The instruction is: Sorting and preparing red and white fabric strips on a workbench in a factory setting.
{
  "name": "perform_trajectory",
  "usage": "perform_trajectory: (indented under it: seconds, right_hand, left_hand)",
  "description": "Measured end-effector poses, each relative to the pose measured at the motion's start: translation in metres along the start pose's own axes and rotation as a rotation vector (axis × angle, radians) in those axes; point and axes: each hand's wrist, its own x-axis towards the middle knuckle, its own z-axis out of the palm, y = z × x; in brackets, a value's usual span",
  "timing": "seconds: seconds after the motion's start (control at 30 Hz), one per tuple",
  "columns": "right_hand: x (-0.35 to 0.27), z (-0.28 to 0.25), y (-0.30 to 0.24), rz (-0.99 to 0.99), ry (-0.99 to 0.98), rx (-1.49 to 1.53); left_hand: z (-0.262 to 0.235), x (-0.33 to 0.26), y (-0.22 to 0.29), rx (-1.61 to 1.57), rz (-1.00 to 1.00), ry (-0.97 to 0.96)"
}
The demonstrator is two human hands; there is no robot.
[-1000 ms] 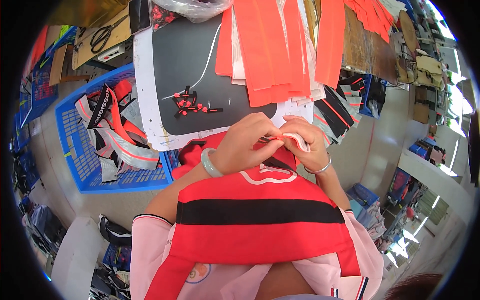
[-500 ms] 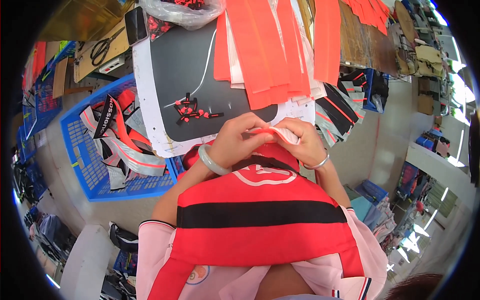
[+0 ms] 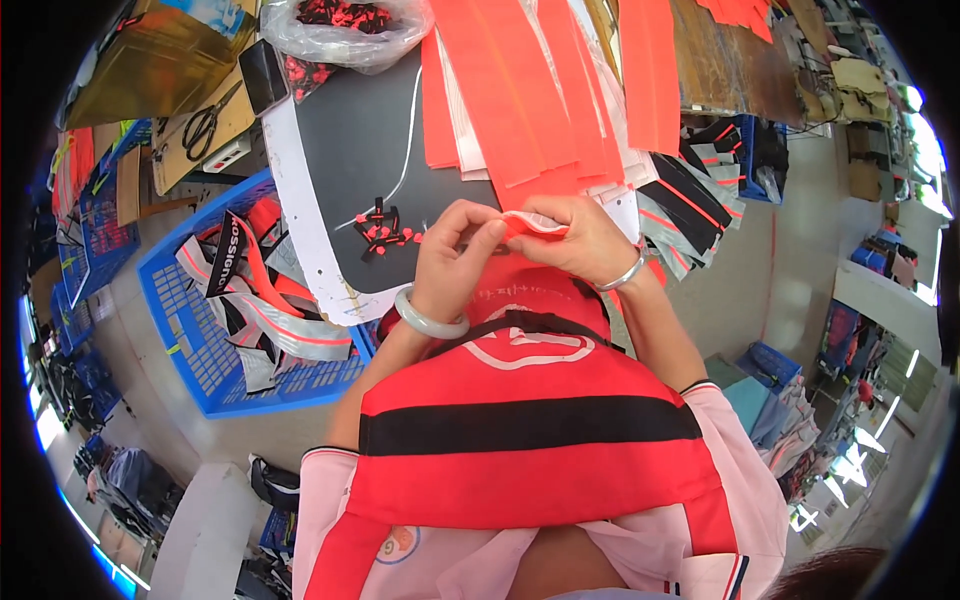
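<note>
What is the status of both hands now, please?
Left hand and right hand pinching a small white-orange fabric piece. Red clips lie apart on black board.

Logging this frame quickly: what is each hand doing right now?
Left hand: closed, pinching the small red-and-white fabric piece.
Right hand: closed, gripping the same fabric piece.

Worktable (image 3: pixel 730 70) — black mat (image 3: pixel 370 150), orange fabric strips (image 3: pixel 540 90), scissors (image 3: pixel 205 120), clear bag of clips (image 3: pixel 345 25) on top.
</note>
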Motion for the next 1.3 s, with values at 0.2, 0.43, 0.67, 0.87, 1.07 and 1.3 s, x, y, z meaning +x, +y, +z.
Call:
perform_trajectory:
  seconds: [0.2, 0.43, 0.67, 0.87, 1.07, 1.3]
  right_hand:
    - [-0.034, -0.017, 0.078, 0.223, -0.121, -0.165]
    - [-0.046, -0.07, 0.082, 0.279, 0.214, 0.228]
    - [0.058, -0.268, 0.036, 0.15, 0.578, 0.161]
    - [0.154, -0.37, 0.103, 0.079, 0.956, -0.248]
    - [0.197, -0.14, 0.133, 0.165, 0.348, -0.468]
    - [0.184, -0.054, 0.094, 0.33, 0.501, -0.674]
  left_hand:
    - [-0.026, 0.018, 0.011, 0.058, 0.093, 0.184]
    - [-0.069, 0.043, 0.025, -0.056, 0.123, 0.205]
    - [-0.081, 0.029, -0.013, 0.109, -0.082, 0.284]
    - [-0.094, 0.007, -0.053, 0.494, -0.166, 0.13]
    - [-0.082, 0.021, -0.044, 0.934, -0.097, -0.058]
    - [-0.071, 0.031, -0.045, 0.906, 0.052, 0.003]
